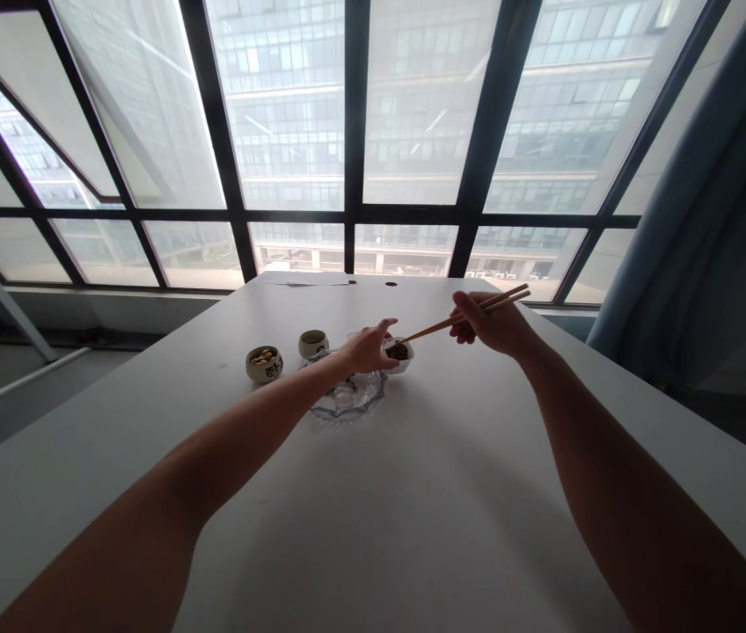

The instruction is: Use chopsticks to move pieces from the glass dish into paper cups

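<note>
My left hand (368,349) is at the left side of a small white bowl (405,365), its thumb and fingers spread around the rim. Dark brown pieces (398,351) lie inside this bowl. In my right hand (482,323) is a pair of wooden chopsticks (437,326), slanting down to the left, their tips at the dark pieces. Whether the tips pinch anything is too small to tell. Under my left wrist sits a clear scalloped glass plate (350,410), partly hidden, with small items on it that I cannot make out.
Left of the glass plate stands a beige pot (265,371) with dark lettering, holding several light brown, nut-like pieces. A similar pot (313,342) is behind the plate. The white table (373,519) reaches toward large windows. A blue curtain (669,220) hangs at right.
</note>
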A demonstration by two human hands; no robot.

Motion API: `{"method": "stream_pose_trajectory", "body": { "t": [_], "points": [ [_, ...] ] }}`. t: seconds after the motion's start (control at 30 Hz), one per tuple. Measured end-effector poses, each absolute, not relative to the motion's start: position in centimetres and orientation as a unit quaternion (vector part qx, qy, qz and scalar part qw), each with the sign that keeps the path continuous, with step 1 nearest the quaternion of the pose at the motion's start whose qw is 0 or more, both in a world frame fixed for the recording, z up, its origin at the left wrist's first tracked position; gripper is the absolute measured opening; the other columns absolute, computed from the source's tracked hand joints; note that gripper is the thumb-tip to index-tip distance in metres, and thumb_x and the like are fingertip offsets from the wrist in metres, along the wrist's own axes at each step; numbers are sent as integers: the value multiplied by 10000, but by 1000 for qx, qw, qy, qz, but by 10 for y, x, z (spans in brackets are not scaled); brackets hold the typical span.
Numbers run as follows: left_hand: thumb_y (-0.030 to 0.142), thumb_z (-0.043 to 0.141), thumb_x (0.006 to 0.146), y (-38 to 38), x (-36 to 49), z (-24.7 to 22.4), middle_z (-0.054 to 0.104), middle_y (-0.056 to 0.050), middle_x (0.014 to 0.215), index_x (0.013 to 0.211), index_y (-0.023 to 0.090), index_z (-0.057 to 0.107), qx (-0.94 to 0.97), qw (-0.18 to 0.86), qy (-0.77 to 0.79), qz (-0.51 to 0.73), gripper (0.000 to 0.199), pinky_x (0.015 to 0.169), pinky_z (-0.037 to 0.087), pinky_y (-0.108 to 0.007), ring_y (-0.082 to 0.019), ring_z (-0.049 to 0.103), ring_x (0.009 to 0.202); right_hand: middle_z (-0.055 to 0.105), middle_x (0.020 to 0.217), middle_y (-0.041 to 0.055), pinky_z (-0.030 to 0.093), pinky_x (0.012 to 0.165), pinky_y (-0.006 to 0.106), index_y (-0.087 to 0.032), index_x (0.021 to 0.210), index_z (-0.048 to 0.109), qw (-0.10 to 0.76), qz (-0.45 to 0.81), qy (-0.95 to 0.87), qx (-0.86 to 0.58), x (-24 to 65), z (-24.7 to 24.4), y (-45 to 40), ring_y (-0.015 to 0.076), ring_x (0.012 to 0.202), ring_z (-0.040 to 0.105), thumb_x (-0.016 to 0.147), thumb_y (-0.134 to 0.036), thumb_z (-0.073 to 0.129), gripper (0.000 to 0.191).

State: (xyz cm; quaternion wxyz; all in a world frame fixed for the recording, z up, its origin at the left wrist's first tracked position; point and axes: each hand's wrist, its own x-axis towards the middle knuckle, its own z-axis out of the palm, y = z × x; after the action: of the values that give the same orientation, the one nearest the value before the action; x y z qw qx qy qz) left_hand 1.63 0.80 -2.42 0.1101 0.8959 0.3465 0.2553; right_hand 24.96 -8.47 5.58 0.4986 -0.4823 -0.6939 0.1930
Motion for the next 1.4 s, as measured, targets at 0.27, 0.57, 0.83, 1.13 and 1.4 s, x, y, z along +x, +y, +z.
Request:
{"method": "stream_pose_trajectory", "body": {
  "t": [0.27, 0.57, 0.83, 1.13, 1.4],
  "points": [
    [454, 720, 779, 10, 15, -22, 676, -149, 1291, 1497, 180, 311, 892, 108, 389, 202, 871, 984, 484, -448, -319, 624, 1190, 657, 520, 56, 463, 379, 230, -172, 659, 637, 514, 176, -687, -483, 238, 53, -83, 125, 405, 588, 729, -819, 584, 652],
    [490, 606, 874, 3, -18, -5, 538, -152, 1470, 1442, 141, 441, 902, 65, 382, 192, 686, 1212, 206, -483, -294, 456, 1396, 641, 504, 51, 417, 353, 225, -179, 639, 629, 579, 139, -661, -456, 218, 61, -98, 115, 379, 549, 779, -808, 555, 649],
    [420, 481, 934, -9, -150, -21, 658, -110, 1303, 1237, 178, 617, 809, -4, 465, 359, 411, 1112, 407, -471, -270, 559, 1266, 659, 515, 55, 416, 358, 209, -171, 651, 637, 412, 259, -744, -457, 171, 37, -99, 120, 400, 571, 755, -820, 569, 661],
    [601, 484, 905, -20, -206, -74, 588, -162, 1355, 1314, 167, 527, 747, 29, 522, 412, 598, 1085, 448, -488, -312, 543, 1283, 652, 515, 43, 432, 371, 217, -187, 638, 612, 387, 280, -742, -470, 158, 23, -99, 124, 407, 569, 751, -809, 583, 633],
    [610, 616, 811, -26, -206, -93, 555, -180, 1394, 1384, 157, 452, 738, 66, 533, 409, 748, 1083, 453, -499, -333, 552, 1276, 661, 521, 55, 461, 368, 235, -183, 674, 623, 432, 232, -732, -473, 167, 34, -100, 137, 399, 588, 791, -787, 568, 618]
  ]
}}
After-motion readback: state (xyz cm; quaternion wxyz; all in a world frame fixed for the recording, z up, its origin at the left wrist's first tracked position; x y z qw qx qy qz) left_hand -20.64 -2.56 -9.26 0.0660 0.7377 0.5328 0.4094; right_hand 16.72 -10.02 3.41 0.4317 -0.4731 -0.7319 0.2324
